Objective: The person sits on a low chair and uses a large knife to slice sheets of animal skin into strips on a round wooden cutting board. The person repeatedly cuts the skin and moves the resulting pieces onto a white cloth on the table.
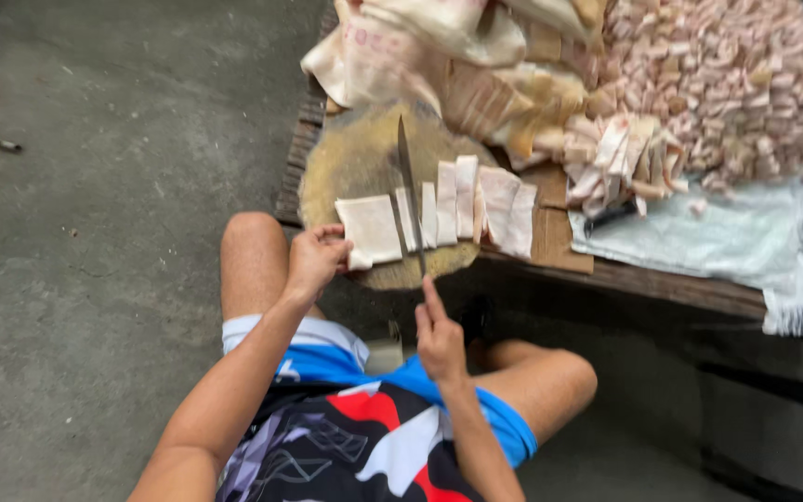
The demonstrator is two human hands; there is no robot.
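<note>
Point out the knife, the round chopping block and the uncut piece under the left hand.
knife (pixel 408 191), head view: mid-blade.
round chopping block (pixel 350 158), head view: bare top, left of blade.
uncut piece (pixel 372 230), head view: its middle.

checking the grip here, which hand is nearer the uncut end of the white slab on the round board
Left. The left hand pinches the uncut end of the slab. The right hand is below the board, holding the knife.

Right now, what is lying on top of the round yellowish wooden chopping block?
On the round yellowish wooden chopping block lie a pale flat slab, held by the left hand, cut strips, and a long knife in the right hand. The wood beneath them is covered.
</note>
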